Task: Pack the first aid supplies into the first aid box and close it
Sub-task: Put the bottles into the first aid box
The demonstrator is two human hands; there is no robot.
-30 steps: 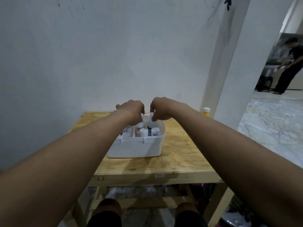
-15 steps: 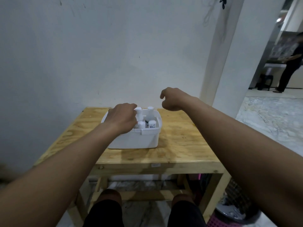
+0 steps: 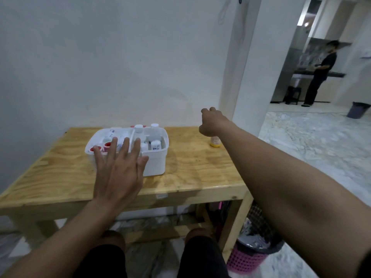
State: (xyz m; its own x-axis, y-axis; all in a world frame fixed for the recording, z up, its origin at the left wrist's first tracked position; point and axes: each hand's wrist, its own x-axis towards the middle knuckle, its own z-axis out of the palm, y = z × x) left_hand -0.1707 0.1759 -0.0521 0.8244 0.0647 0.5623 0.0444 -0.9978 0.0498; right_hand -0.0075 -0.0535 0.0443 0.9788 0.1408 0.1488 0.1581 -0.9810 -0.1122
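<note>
A white first aid box (image 3: 157, 163) stands open on the wooden table (image 3: 200, 173). A divider splits it: white-capped bottles (image 3: 155, 145) stand in the right part, red-capped items (image 3: 107, 145) in the left. My left hand (image 3: 118, 169) is open, fingers spread, over the box's front left edge. My right hand (image 3: 212, 122) reaches to the right of the box with its fingers loosely curled and nothing seen in them. A small bottle with a yellow end (image 3: 215, 142) stands on the table just under that wrist, partly hidden.
The table's back edge meets the white wall. A pillar (image 3: 247, 77) rises right of the table. A pink basket (image 3: 247, 259) sits on the floor under the right end. A person (image 3: 319, 75) stands in the far room, near a dark bin (image 3: 358, 110).
My left hand has come off the bottles, opened and drawn back to the box's front edge. My right hand has left the box and swung right, over the yellow-ended bottle.
</note>
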